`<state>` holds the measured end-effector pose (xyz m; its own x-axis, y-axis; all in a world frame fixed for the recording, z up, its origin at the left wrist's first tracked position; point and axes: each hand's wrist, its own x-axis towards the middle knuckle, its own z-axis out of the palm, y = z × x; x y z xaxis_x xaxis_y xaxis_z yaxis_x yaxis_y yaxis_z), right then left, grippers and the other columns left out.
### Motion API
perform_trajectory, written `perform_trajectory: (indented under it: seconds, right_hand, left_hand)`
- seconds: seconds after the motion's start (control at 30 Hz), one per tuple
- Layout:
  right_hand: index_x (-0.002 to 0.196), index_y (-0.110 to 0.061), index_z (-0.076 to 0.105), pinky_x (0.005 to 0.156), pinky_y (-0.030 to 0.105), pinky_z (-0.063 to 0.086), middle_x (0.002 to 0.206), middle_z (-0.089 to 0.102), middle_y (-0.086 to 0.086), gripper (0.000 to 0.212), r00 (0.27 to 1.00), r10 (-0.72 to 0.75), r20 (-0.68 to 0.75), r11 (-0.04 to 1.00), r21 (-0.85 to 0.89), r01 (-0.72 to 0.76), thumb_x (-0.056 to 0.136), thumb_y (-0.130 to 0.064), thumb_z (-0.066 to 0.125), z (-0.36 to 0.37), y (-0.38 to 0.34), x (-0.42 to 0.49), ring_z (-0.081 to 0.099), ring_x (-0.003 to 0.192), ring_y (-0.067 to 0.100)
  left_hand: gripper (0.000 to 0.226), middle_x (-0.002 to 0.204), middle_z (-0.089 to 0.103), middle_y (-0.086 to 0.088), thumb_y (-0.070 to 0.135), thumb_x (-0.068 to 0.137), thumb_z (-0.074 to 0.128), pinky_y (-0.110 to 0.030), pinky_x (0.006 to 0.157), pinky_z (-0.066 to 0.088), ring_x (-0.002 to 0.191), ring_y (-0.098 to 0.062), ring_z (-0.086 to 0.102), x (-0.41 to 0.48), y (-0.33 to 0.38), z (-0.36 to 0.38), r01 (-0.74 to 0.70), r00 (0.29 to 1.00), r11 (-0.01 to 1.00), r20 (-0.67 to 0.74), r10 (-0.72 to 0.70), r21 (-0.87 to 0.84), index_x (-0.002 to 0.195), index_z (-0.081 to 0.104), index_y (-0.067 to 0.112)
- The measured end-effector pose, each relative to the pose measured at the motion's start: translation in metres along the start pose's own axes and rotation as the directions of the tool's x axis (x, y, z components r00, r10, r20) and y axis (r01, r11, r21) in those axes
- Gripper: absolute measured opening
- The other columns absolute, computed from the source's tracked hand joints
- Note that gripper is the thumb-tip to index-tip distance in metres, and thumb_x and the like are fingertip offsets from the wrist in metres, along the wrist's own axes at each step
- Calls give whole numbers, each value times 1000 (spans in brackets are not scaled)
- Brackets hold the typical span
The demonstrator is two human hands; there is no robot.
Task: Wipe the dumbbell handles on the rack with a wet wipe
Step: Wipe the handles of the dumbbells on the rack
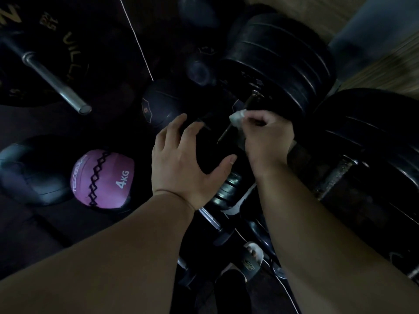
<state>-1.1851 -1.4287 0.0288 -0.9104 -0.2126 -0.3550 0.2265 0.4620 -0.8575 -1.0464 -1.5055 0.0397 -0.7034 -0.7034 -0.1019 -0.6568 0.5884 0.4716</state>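
Handle [223,134] lying diagonally, right hand [267,137] pinching wipe [236,118]

Very dim, underexposed; blacks crushed around the weight plates [283,53] and lower centre. Brightest patches: wood floor [390,64] top right, purple medicine ball [102,177], a glint on the barbell sleeve [68,96], the pale wet wipe [237,118]. Top right corner is smeared with blur. Strong wide-angle bending at edges.

Gym for sure: purple 4 kg medicine ball [103,177] well left of the right grip [265,137], barbell end [56,85] through a bumper plate [74,53] further left, black plates [283,57] stacked just beyond the grip.
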Motion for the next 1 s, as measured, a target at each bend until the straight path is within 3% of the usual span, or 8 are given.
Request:
perform_trajectory:
  seconds: [0.17,0.3,0.4,0.57,0.67,0.77,0.87,1.0]
  right_hand:
    - [85,-25,75,62,8,52,79,71,-15,9,986,1,169,989,-145,24,89,-17,75,0,11,-2,69,74,-7]
    - [90,-25,75,69,10,54,95,71,-10,7,989,-149,-20,974,-176,143,90,-21,70,1,3,11,68,84,-1]
    - [90,-21,71,67,1,46,107,67,-5,2,978,-199,-56,959,-219,182,91,-19,71,4,4,13,61,82,-5]
    - [118,-16,72,73,-7,35,124,53,-3,23,935,-285,211,862,-371,346,96,-16,68,-8,13,4,49,85,-15]
    - [127,-23,70,70,-8,35,124,52,-4,31,899,-306,314,797,-432,422,97,-16,66,-18,10,15,52,88,-5]
    - [122,-26,72,68,-2,40,119,57,-5,28,890,-339,305,770,-453,449,97,-17,65,-19,7,23,59,94,4]
    - [116,-20,74,77,8,46,109,58,-3,24,815,-337,471,731,-414,542,96,-11,65,-13,15,15,61,93,10]
    - [115,-12,74,83,35,59,105,60,2,25,731,-346,588,682,-377,627,91,-8,71,-10,19,19,65,94,18]
  left_hand:
    - [88,159,40,0,81,76,51,-50,114,41,143,-27,36,1,-1,0,-13,1000,1000,-3,13,2,144,51,25]
    - [89,159,40,0,81,75,52,-51,115,41,143,-27,35,0,0,0,-7,1000,1000,-5,7,-4,144,51,25]
    - [88,159,40,-1,81,76,52,-51,115,40,144,-27,36,0,0,0,-10,1000,1000,-3,10,-1,144,51,25]
    - [87,159,41,-3,81,76,53,-55,113,41,144,-29,37,-1,-1,0,-18,1000,1000,-3,18,-14,143,52,24]
    - [87,158,42,-4,81,77,53,-56,112,42,143,-31,38,-1,-1,0,-19,1000,1000,-10,19,-21,142,54,23]
    - [88,158,43,-6,80,77,52,-56,112,42,143,-32,38,0,-1,0,-23,1000,1000,-12,23,-19,142,55,21]
    - [88,158,43,-8,80,77,53,-56,113,40,143,-33,39,-1,-1,0,-33,999,999,-12,33,-15,143,55,20]
    - [89,157,43,-9,80,78,52,-58,112,41,144,-35,39,-1,-1,0,-38,999,999,-6,38,-17,143,54,19]
